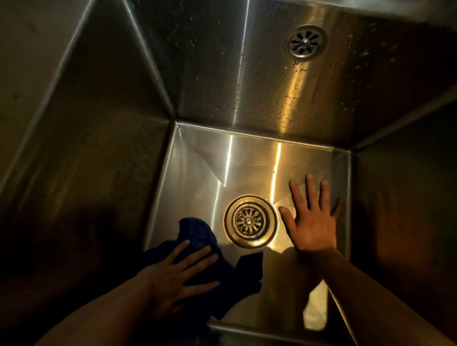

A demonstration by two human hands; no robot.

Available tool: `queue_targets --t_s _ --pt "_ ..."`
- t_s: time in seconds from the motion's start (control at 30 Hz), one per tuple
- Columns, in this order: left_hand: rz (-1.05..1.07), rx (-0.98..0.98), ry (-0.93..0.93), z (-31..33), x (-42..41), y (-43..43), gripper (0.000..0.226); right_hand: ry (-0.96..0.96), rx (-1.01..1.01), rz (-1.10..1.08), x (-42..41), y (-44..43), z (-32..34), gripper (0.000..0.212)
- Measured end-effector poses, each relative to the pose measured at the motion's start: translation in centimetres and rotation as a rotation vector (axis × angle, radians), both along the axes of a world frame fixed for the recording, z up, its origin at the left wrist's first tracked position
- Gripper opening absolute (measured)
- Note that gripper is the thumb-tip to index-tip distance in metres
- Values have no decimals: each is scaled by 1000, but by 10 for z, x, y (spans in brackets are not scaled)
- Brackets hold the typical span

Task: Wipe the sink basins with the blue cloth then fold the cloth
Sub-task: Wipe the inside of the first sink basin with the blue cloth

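The left hand (177, 272), grip apart, presses the blue cloth (203, 232) left of the drain strainer (250, 220); the right hand (311, 227) lies splayed opposite. Probably mid-wipe; sweep onward.

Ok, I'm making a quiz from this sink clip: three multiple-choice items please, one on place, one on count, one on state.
1. The dark blue cloth lies where from the round metal floor drain? A left B right C on it
2. Round slotted metal strainers visible? A one B two C three
3. The right hand is: A gripping cloth B open, fingers spread C a fist
Answers: A, it lies under the left hand, left of the drain; B, floor drain plus the back-wall strainer; B, straight fingers hold nothing.
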State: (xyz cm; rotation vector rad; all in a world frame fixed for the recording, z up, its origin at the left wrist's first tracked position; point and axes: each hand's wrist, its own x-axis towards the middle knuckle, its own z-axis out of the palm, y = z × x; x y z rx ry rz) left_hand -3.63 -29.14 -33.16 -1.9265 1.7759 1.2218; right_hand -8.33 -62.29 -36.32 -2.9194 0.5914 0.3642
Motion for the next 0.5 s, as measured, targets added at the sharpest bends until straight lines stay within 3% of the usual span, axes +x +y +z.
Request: queue_targets --t_s 0.13,0.27,0.4,0.5 --pt "10 11 87 8 -9 -2 82 -16 2 3 0 -1 -2 67" --pt "89 -63 106 13 -26 -2 63 -24 32 -10 -1 -2 -4 67" --pt "147 51 134 28 -38 -15 43 -12 80 14 1 -6 -5 68" --pt "339 158 254 39 -38 -29 38 7 218 21 2 -15 1 69"
